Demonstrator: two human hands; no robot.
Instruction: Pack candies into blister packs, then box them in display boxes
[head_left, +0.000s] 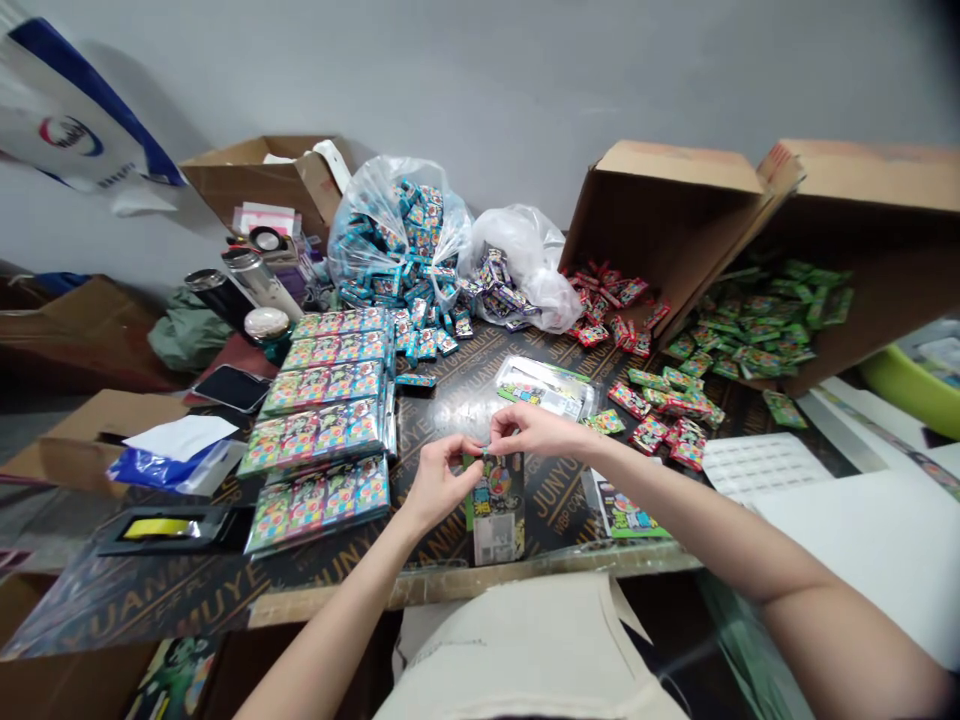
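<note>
My left hand (439,478) and my right hand (534,430) meet over the dark table (450,395), both pinching the top edge of a small clear printed bag (496,505) that hangs down between them. Colourful small packets show inside the bag. Just beyond my hands lies a flat clear pack (544,385). Rows of filled printed packs (322,430) are stacked to the left of my left hand. A printed card (626,515) lies under my right forearm.
Two tipped cardboard boxes spill red packets (611,305) and green packets (757,320) at the right. Plastic bags of blue packets (401,250) and purple packets (510,275) sit at the back. Flasks (247,285), a phone (232,387), a tape dispenser (169,528) and a white tray (757,462) lie around.
</note>
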